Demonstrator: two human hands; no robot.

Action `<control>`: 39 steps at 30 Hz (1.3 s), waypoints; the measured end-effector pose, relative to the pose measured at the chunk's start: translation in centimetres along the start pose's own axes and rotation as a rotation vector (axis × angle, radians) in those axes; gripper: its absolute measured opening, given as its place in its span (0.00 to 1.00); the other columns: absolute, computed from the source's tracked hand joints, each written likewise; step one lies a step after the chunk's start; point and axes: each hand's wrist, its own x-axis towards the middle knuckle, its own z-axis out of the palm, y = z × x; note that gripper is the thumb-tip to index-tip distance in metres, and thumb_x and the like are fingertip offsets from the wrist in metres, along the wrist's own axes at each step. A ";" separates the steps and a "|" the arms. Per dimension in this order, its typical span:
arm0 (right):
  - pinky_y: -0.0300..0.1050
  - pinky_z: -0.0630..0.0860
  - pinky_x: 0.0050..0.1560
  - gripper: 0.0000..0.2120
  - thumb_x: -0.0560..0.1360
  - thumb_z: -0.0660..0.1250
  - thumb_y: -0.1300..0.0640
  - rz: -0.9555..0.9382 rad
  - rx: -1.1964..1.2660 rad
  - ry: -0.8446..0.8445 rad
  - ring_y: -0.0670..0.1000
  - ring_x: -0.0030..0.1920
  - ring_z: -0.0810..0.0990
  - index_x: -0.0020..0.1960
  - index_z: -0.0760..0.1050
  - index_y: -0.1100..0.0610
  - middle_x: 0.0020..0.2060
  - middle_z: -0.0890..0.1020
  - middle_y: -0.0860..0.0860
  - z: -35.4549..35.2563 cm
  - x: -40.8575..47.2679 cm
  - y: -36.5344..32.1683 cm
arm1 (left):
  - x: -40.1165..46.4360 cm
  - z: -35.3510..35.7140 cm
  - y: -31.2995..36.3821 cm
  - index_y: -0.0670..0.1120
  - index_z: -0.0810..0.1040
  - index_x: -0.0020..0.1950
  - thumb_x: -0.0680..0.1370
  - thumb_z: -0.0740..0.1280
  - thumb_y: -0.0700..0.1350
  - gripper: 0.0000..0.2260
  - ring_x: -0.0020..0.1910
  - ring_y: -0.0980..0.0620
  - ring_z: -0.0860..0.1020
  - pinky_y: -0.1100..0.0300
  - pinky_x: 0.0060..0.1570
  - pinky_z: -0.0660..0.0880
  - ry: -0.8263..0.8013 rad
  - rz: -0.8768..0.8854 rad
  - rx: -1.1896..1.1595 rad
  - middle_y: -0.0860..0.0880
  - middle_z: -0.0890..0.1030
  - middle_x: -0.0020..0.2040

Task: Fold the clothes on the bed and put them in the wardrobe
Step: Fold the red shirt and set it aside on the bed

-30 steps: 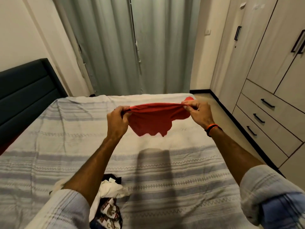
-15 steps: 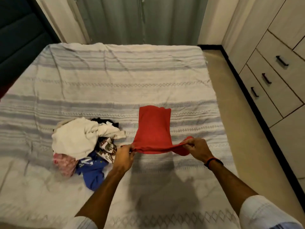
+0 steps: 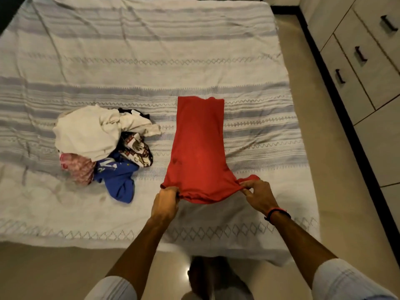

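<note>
We are pinching the red shirt's near corners with both hands; uneven tension risks skewing it toward the pile at nine o'clock.

- Bed: cut off at nine and twelve o'clock.
- Wardrobe: cropped at three o'clock.
- Pile: lower garments mostly buried under the white one.
</note>
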 end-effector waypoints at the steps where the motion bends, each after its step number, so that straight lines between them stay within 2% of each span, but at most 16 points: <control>1: 0.45 0.75 0.64 0.10 0.74 0.70 0.67 0.003 -0.012 -0.006 0.49 0.54 0.81 0.53 0.85 0.58 0.55 0.85 0.52 1.0 -0.5 0.6 | -0.4 0.9 -0.5 0.46 0.79 0.45 0.75 0.65 0.37 0.06 0.43 0.40 0.80 0.49 0.44 0.77 -0.010 -0.004 0.014 0.46 0.83 0.44; 4: 0.48 0.73 0.68 0.11 0.74 0.69 0.67 0.038 -0.052 -0.003 0.53 0.57 0.81 0.53 0.84 0.59 0.56 0.84 0.54 3.4 -1.8 2.0 | -1.3 3.2 -1.6 0.45 0.78 0.44 0.76 0.64 0.36 0.06 0.41 0.41 0.80 0.50 0.43 0.76 -0.018 0.007 0.029 0.46 0.82 0.42; 8: 0.47 0.67 0.72 0.12 0.76 0.68 0.65 0.133 -0.056 -0.029 0.54 0.63 0.78 0.57 0.83 0.59 0.58 0.83 0.54 6.6 -3.0 4.1 | -1.7 6.0 -3.8 0.46 0.79 0.49 0.76 0.64 0.36 0.07 0.43 0.40 0.81 0.50 0.44 0.78 -0.008 0.011 0.053 0.45 0.83 0.45; 12: 0.45 0.66 0.71 0.13 0.77 0.67 0.63 0.143 -0.098 -0.078 0.54 0.64 0.78 0.60 0.81 0.59 0.62 0.81 0.53 9.8 -4.1 6.5 | -2.0 8.8 -5.7 0.44 0.80 0.58 0.77 0.63 0.35 0.13 0.49 0.40 0.82 0.49 0.51 0.79 -0.036 0.026 0.123 0.44 0.82 0.56; 14: 0.47 0.67 0.71 0.12 0.77 0.67 0.60 0.164 -0.130 -0.188 0.55 0.64 0.77 0.60 0.82 0.58 0.63 0.80 0.52 10.9 -4.5 7.2 | -1.9 9.5 -6.4 0.44 0.79 0.61 0.77 0.61 0.35 0.15 0.55 0.40 0.80 0.49 0.56 0.76 -0.131 0.021 0.181 0.45 0.80 0.62; 17: 0.48 0.71 0.67 0.12 0.76 0.68 0.57 0.259 -0.145 -0.333 0.56 0.61 0.79 0.59 0.82 0.53 0.59 0.82 0.52 11.6 -5.0 7.5 | -2.1 9.8 -6.2 0.42 0.75 0.65 0.76 0.62 0.35 0.16 0.63 0.40 0.75 0.50 0.62 0.71 -0.325 -0.010 0.247 0.42 0.75 0.67; 21: 0.46 0.74 0.65 0.12 0.75 0.70 0.58 0.354 -0.073 -0.198 0.52 0.56 0.82 0.58 0.82 0.54 0.56 0.84 0.52 10.2 -5.3 6.8 | -2.6 8.8 -3.6 0.42 0.75 0.59 0.76 0.66 0.38 0.12 0.59 0.41 0.77 0.49 0.58 0.74 -0.274 -0.092 0.305 0.42 0.78 0.60; 23: 0.49 0.76 0.63 0.12 0.75 0.70 0.58 0.372 -0.034 -0.124 0.52 0.55 0.82 0.57 0.82 0.54 0.55 0.84 0.53 9.3 -5.0 6.4 | -2.5 8.8 -2.3 0.42 0.77 0.57 0.75 0.67 0.38 0.11 0.58 0.40 0.77 0.49 0.56 0.75 -0.252 -0.089 0.311 0.43 0.79 0.58; 28: 0.47 0.78 0.59 0.15 0.75 0.68 0.58 0.390 0.010 0.003 0.53 0.52 0.83 0.61 0.80 0.59 0.51 0.85 0.54 6.6 -2.9 6.5 | -1.1 10.7 0.8 0.43 0.78 0.57 0.76 0.68 0.43 0.10 0.58 0.42 0.78 0.51 0.57 0.74 -0.216 0.023 0.085 0.43 0.81 0.57; 32: 0.44 0.76 0.61 0.15 0.76 0.67 0.57 0.486 0.041 0.029 0.54 0.56 0.81 0.62 0.78 0.57 0.54 0.84 0.56 5.8 0.4 8.2 | 0.2 13.1 4.0 0.43 0.78 0.61 0.76 0.69 0.42 0.13 0.58 0.46 0.78 0.56 0.59 0.72 -0.183 0.131 -0.054 0.45 0.81 0.59; 35: 0.47 0.75 0.62 0.19 0.76 0.70 0.53 0.507 0.063 -0.014 0.55 0.59 0.79 0.65 0.75 0.58 0.57 0.82 0.55 6.1 2.5 9.2 | 1.1 15.0 5.9 0.44 0.77 0.62 0.77 0.68 0.40 0.14 0.60 0.48 0.76 0.57 0.62 0.70 -0.181 0.183 -0.096 0.46 0.79 0.61; 39: 0.49 0.75 0.62 0.22 0.75 0.71 0.49 0.496 0.115 -0.050 0.55 0.59 0.79 0.65 0.74 0.59 0.56 0.81 0.55 7.7 4.7 10.7 | 2.2 17.5 6.6 0.45 0.73 0.68 0.76 0.69 0.39 0.20 0.70 0.48 0.69 0.55 0.69 0.65 -0.220 0.167 -0.053 0.47 0.69 0.72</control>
